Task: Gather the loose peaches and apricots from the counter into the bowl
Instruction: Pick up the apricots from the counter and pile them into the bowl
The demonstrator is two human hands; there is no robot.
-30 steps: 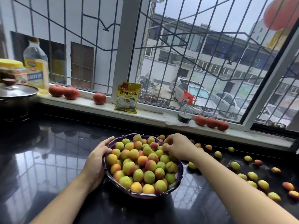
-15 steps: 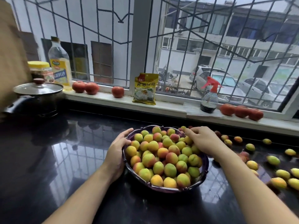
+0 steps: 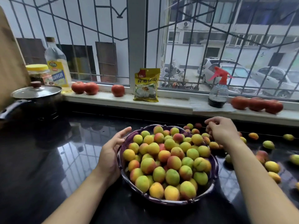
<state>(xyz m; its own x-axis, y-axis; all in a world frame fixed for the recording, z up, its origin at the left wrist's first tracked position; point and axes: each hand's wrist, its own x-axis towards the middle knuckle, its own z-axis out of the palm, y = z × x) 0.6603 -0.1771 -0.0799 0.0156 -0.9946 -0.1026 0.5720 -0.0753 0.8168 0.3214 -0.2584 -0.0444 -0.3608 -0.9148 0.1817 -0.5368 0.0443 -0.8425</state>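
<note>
Resting against the purple bowl (image 3: 215, 178) mid-frame, the left hand (image 3: 110, 152) has a loose, open grip; the right hand (image 3: 223, 131) curls, maybe pinching something, over loose fruit (image 3: 268, 144).

I see a glossy black counter (image 3: 48, 159) mirroring the window; beside the pot (image 3: 37, 102), its glass lid (image 3: 36, 92) shines.

Soft, overcast daylight enters through the barred window (image 3: 210, 46) at the back; no harsh shadows. The glossy black worktop (image 3: 48, 159) mirrors the window grid as pale glare. Wide-angle distortion bends the bars and sill toward the edges. The tomatoes (image 3: 257, 104) at right and nearby fruit look slightly smeared; the foreground forearms are dim
</note>
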